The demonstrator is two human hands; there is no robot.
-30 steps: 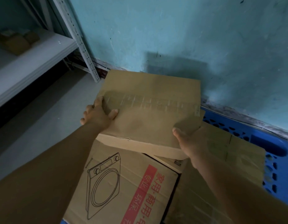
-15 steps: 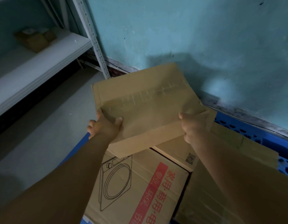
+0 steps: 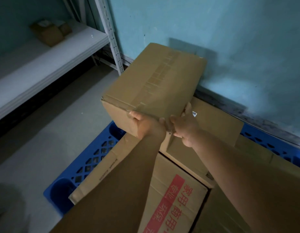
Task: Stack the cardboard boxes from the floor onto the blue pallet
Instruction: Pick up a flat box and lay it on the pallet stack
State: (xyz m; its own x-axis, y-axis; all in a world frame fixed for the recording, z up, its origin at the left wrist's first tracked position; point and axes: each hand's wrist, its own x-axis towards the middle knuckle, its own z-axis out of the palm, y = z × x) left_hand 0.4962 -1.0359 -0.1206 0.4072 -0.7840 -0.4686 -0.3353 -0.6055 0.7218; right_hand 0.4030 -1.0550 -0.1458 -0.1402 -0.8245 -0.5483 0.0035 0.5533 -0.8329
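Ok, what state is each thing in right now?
Held box: taped shut, tilted, held above the stack.
Left hand: grips its near edge.
Right hand: grips that edge too.
Printed box: closed, on the pallet.
Shelf box: closed, on the shelf.

Blue pallet (image 3: 88,158) mostly covered by boxes, red-printed box (image 3: 176,204) cut off below

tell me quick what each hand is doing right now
Left hand: grips the near end of the plain cardboard box.
Right hand: grips the same box at its near right corner.
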